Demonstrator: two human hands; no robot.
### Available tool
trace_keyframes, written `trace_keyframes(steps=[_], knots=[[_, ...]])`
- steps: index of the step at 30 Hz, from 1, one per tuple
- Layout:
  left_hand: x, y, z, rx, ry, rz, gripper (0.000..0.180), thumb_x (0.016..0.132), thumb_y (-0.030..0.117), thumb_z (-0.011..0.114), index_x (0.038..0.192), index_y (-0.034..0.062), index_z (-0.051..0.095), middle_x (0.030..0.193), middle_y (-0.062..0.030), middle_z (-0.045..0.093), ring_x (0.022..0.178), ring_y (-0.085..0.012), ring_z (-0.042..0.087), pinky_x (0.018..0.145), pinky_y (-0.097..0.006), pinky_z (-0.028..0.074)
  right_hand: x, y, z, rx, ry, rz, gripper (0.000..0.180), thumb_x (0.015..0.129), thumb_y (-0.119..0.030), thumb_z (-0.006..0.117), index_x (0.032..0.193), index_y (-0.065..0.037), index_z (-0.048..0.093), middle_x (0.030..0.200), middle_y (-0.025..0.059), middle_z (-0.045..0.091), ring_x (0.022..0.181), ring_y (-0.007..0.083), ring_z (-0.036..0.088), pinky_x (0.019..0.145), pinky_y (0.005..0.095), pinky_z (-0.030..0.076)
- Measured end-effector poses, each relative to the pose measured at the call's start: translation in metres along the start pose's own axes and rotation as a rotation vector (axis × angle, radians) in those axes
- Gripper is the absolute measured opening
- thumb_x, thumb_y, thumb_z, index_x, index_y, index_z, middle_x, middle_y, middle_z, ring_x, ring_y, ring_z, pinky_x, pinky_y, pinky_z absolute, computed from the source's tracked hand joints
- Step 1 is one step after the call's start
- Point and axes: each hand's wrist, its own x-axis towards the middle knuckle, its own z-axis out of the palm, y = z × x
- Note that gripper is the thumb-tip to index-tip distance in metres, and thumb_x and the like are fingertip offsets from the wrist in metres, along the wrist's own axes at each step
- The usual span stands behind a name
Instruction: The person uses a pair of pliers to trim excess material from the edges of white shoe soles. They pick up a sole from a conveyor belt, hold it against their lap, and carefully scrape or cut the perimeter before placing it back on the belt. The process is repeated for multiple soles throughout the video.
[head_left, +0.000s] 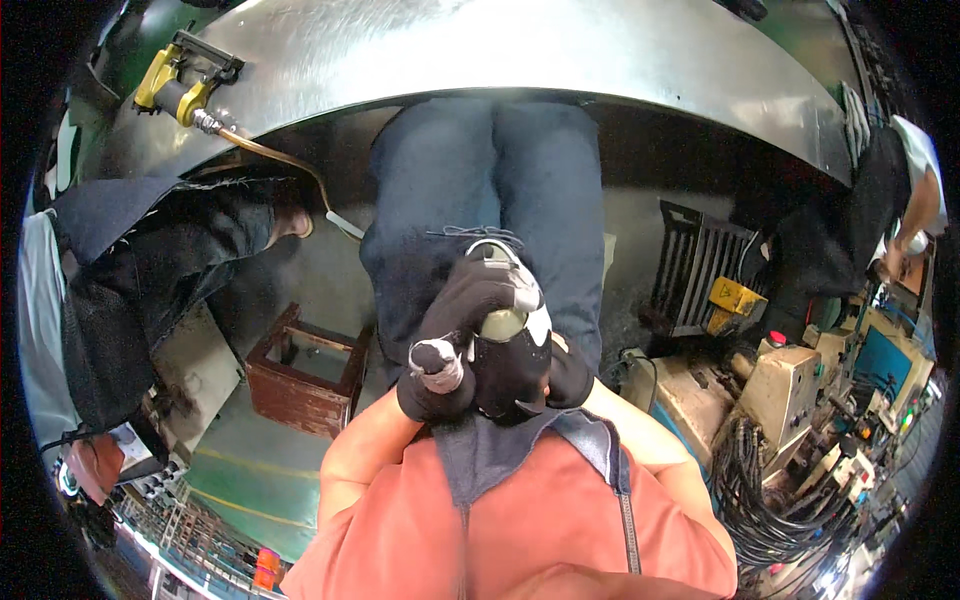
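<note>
Head view: your gloved left hand point(440, 345) pinches a small grey cylindrical part point(436, 358); right hand point(520, 365) grip wraps a pale rounded piece point(503, 323). Fitting step in hand; align both next.

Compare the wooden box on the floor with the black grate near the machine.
The wooden box is reddish-brown, solid-walled and open-topped; the black grate is dark and slatted. The box sits on the green floor to the left; the grate stands tilted on the right. Neither is touched by the hands.

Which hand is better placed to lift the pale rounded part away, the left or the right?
Probably the right hand: its gloved fingers already wrap the pale rounded part. The left hand is closed around a separate grey-tipped handle, so it seems occupied.
</note>
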Motion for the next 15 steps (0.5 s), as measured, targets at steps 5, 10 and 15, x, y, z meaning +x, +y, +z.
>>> trace_keyframes(steps=[5,10,15], knots=[[0.012,0.012,0.005,0.008,-0.008,-0.093,0.038,0.081,0.04,0.055,0.093,0.0046,0.06,0.095,-0.0128,0.06,0.091,-0.0299,0.057,0.086,-0.042,0.041,-0.014,0.0,0.012,0.192,0.063,0.141,0.044,0.061,-0.021,0.071,0.099,-0.005,0.057,0.108,0.0166,0.055,0.104,0.0382,0.053,0.093,0.0471,0.041],[0.023,0.014,0.006,0.067,-0.054,-0.043,0.041,0.082,0.044,0.051,0.094,0.0053,0.059,0.095,-0.0118,0.061,0.093,-0.0309,0.057,0.088,-0.042,0.04,-0.016,-0.001,0.012,0.05,0.14,-0.074,0.042,0.061,-0.02,0.073,0.099,-0.007,0.058,0.105,0.0141,0.056,0.101,0.0364,0.054,0.09,0.0464,0.042],[0.005,-0.04,0.001,-0.035,0.102,-0.217,0.06,0.089,0.057,0.035,0.107,0.0046,0.058,0.114,-0.0141,0.057,0.115,-0.0319,0.049,0.101,-0.043,0.033,-0.026,0.01,0.023,0.229,0.12,0.253,0.038,0.066,-0.023,0.071,0.096,-0.005,0.058,0.1,0.0142,0.057,0.095,0.0363,0.055,0.085,0.0459,0.043]])
